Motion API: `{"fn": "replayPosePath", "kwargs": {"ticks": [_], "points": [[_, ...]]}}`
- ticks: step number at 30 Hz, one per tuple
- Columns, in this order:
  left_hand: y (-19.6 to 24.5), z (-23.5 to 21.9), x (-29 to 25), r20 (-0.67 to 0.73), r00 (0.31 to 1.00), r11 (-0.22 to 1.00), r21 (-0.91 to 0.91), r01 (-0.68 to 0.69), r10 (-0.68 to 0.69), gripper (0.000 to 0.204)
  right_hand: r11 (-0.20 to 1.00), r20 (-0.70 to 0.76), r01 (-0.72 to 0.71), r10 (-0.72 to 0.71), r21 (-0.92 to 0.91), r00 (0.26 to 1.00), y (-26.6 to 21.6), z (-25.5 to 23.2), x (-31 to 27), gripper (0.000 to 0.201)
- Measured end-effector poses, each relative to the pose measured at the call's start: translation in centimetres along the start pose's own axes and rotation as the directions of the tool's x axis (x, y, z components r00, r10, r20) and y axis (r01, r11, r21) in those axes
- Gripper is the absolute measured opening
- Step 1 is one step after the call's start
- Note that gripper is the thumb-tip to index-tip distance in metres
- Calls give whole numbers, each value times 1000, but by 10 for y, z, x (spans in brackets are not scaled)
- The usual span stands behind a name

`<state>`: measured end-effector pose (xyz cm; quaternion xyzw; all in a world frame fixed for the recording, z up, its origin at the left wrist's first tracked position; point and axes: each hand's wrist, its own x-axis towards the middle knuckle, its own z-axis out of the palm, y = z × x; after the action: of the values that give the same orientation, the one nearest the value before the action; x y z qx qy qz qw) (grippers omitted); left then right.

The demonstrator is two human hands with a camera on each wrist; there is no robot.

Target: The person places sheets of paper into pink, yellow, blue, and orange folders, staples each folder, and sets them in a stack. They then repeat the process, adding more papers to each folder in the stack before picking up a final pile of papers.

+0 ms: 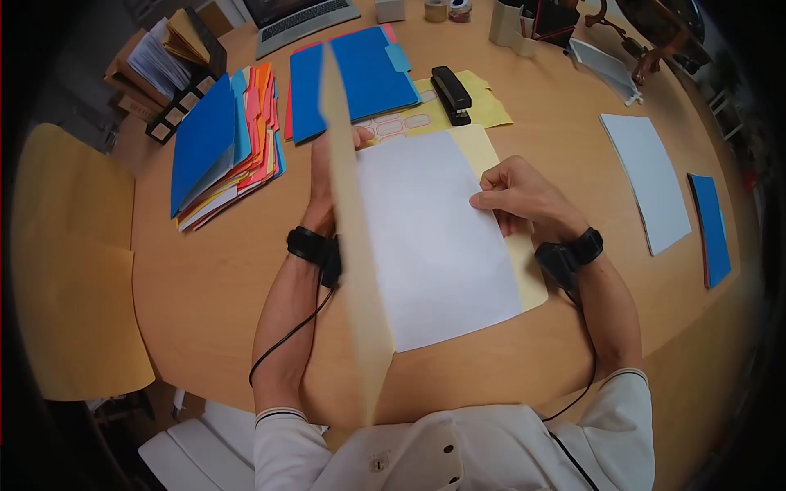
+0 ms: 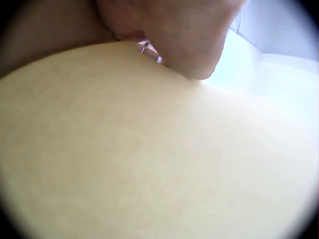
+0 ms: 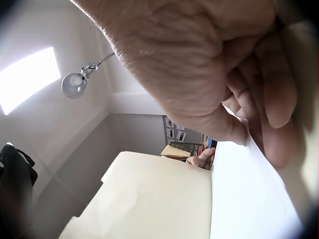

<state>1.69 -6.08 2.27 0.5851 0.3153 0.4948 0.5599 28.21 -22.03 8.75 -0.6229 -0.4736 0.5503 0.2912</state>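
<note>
A manila folder (image 1: 528,274) stands opened in front of me, its left cover raised nearly upright. White paper (image 1: 434,237) lies inside against the right half. My right hand (image 1: 524,196) pinches the paper's right edge, thumb on top and the other fingers curled beneath. Behind the raised cover is my left hand (image 1: 322,176), partly hidden by it. Its fingertips (image 1: 363,137) come round the cover's far end, at the top of the paper. In the left wrist view, the left hand (image 2: 184,35) grips the folder's edge, with the cover filling most of that view.
Blue folders (image 1: 352,82) and a black stapler (image 1: 452,96) on yellow label sheets (image 1: 491,98) lie beyond the paper. A stack of coloured folders (image 1: 225,155) sits left. To the right are a white stack (image 1: 647,182) and a blue pad (image 1: 710,229). A laptop (image 1: 303,23) stands behind.
</note>
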Motion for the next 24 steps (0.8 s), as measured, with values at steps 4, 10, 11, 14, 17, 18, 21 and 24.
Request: {"fn": "replayPosePath", "kwargs": {"ticks": [4,10,11,14,17,18,21,24], "points": [[10,13,-6,55,998,920,392,6,-30,29,995,-28,84,-86,-59,996,13,-5,8,37],[11,18,-14,273,912,347,860,-375,307,46,969,-122,87,-118,-231,985,18,-7,13,48],[12,19,-14,275,911,348,859,-376,307,46,958,-97,129,-158,-254,983,21,-8,16,49],[16,23,-17,273,929,318,883,-345,251,49,957,-45,161,-177,-242,983,26,-11,19,51],[18,24,-18,266,937,314,891,-328,224,58,956,-45,185,-200,-228,979,32,-12,23,51],[17,24,-18,277,937,291,898,-331,211,59,956,-48,186,-201,-228,978,31,-12,23,51],[14,25,-18,287,930,274,898,-345,230,57,955,-16,212,-220,-210,975,31,-14,23,49],[14,25,-17,269,929,327,880,-344,255,57,953,10,236,-238,-189,971,26,-13,19,45]]}}
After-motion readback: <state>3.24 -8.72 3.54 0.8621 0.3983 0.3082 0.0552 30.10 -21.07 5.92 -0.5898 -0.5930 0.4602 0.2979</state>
